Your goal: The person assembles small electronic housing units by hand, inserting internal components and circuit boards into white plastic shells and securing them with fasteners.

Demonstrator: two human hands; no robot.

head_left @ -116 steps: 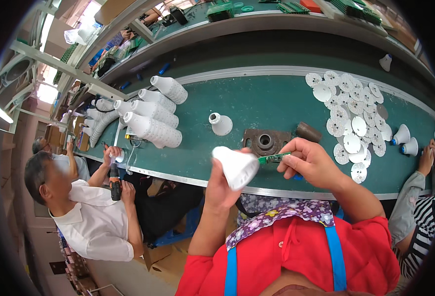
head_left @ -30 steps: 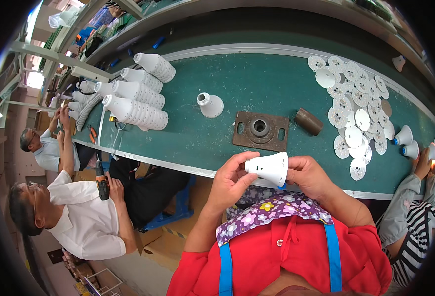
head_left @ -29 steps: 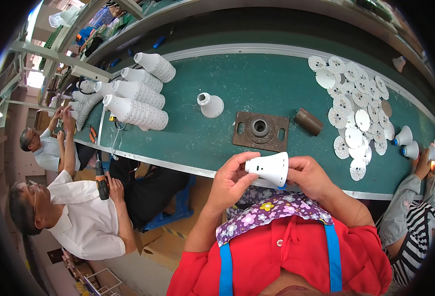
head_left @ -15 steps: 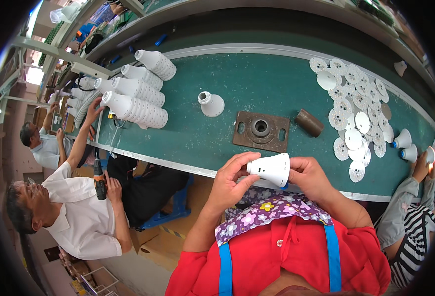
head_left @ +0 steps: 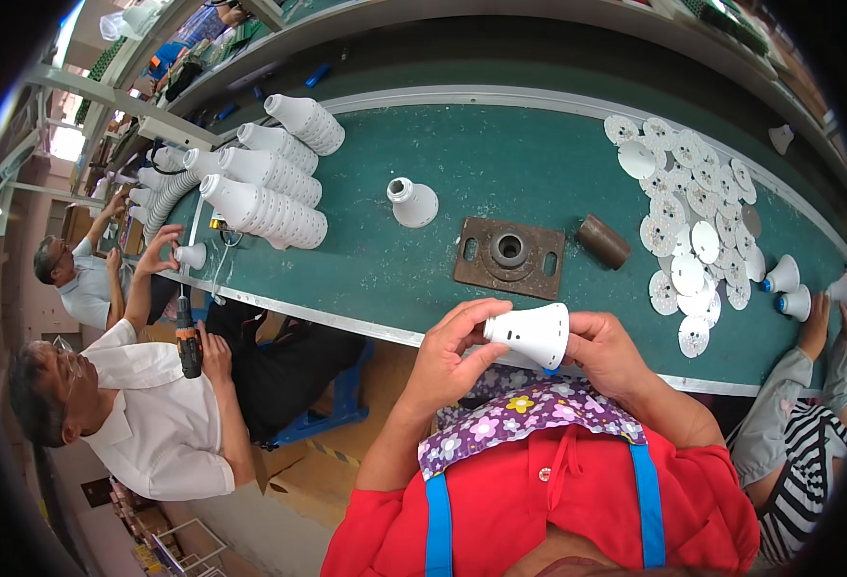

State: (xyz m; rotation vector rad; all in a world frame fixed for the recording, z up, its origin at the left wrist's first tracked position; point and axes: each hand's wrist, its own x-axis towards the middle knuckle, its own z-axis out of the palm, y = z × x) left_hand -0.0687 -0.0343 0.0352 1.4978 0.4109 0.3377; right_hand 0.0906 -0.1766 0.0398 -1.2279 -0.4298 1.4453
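Between my two hands, over the table's near edge, is a white cone-shaped lamp housing [head_left: 531, 334], lying on its side with its narrow neck to the left. My left hand [head_left: 464, 348] pinches the neck between thumb and fingers. My right hand [head_left: 604, 352] grips the wide rim, and a bit of blue shows beneath it. Just beyond lies a brown metal fixture plate [head_left: 472, 262] with a raised round socket. A brown metal cylinder [head_left: 603, 241] rests to its right. Another white lamp housing [head_left: 414, 203] stands on the green table [head_left: 366, 260], neck tilted toward me.
Stacked white lamp housings [head_left: 268, 207] lie at the left. Many round white LED boards [head_left: 690, 236] are heaped at the right, beside two housings with blue parts [head_left: 782, 275]. A co-worker at left holds a power drill [head_left: 188, 338] and a housing [head_left: 191, 255]; another sits at right.
My hands and the housing have barely moved. The co-worker at left has lifted a housing away from the stacks; the right co-worker's hand has shifted slightly with a housing.
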